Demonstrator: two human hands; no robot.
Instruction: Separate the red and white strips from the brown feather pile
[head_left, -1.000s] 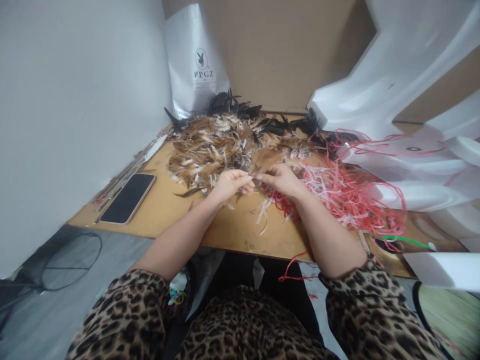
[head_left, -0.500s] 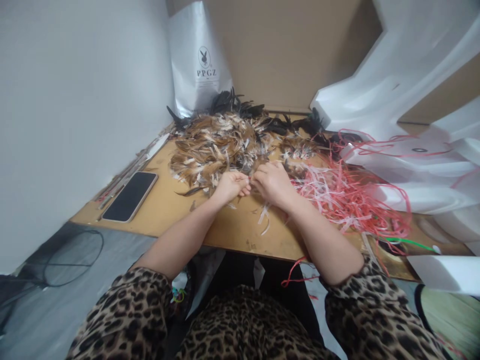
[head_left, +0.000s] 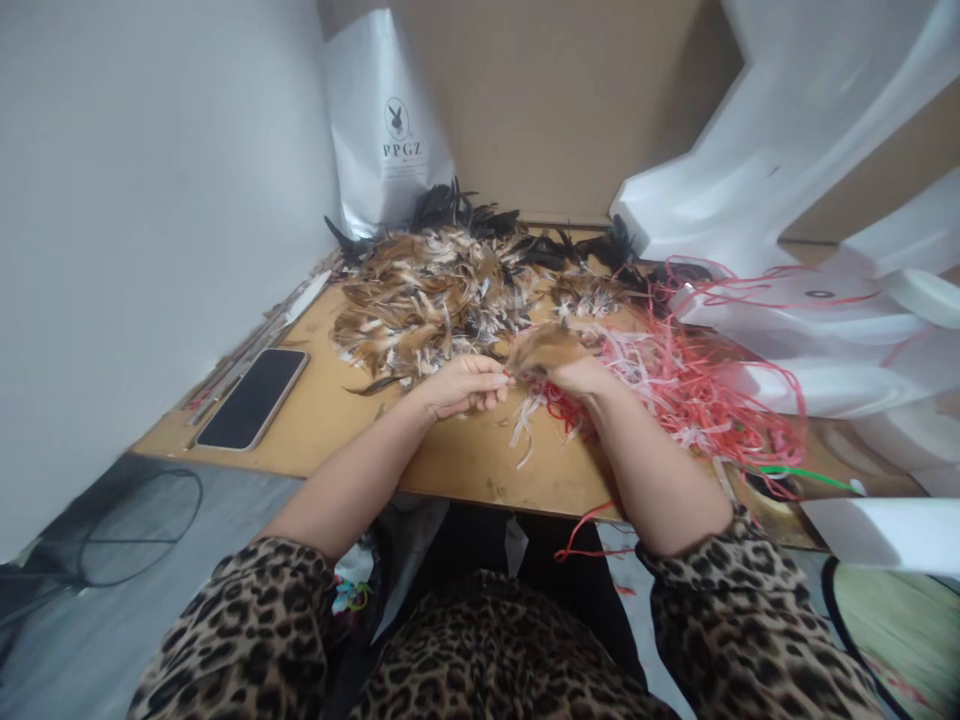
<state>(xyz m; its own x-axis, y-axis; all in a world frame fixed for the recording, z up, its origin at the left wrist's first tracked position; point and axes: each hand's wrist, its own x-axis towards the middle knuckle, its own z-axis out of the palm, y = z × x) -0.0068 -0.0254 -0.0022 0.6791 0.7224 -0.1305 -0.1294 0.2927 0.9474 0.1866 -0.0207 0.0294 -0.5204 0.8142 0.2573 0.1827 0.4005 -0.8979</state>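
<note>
We hold a small bundle of brown feathers (head_left: 541,343) between our two hands, just above the near middle of the wooden table (head_left: 465,462), at the front edge of the big feather heap. Our left hand (head_left: 459,386) has its fingers curled in, thumb and fingertips pinched together at the bundle's stem end, where a bit of red strip shows. Our right hand (head_left: 581,378) is closed around the same bundle from the other side, fingers folded under; how tightly it grips we cannot tell. The two hands almost touch. Behind them spreads the pile of brown and white feathers (head_left: 427,295), with black feathers (head_left: 480,215) along its far edge. To the right lies a tangle of red and white strips (head_left: 697,385), running up against white foam pieces (head_left: 810,330). A phone (head_left: 252,398) lies face up near the table's left edge, and a silver bag (head_left: 390,130) stands at the back against the cardboard.
</note>
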